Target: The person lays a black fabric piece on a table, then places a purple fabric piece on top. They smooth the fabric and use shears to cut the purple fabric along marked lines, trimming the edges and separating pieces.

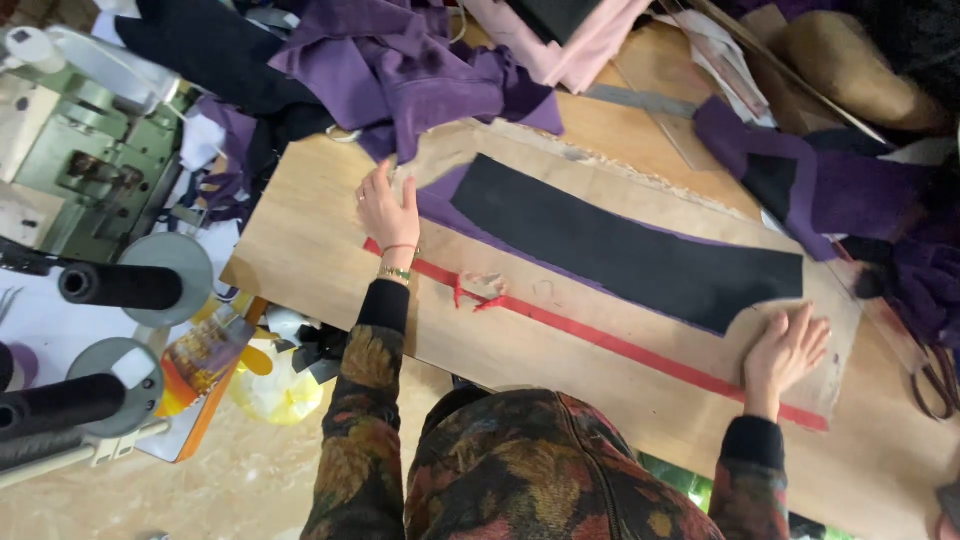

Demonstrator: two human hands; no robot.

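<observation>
Pressing flat, left hand [388, 212] and right hand [785, 350] pin the cardboard template [560, 330].

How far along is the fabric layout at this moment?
Done: the black strip lies flat over purple fabric on the cardboard pattern. In hand: left hand and right hand press the pattern's ends. Left: purple pile untouched; scissors lie aside.

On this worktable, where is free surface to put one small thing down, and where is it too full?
Bare wood lies left of the left hand, between the cardboard template and the table's left edge. Another bare patch runs below the red tape strip, toward the right hand. The far side is crowded with purple fabric, and the right side likewise.
</observation>
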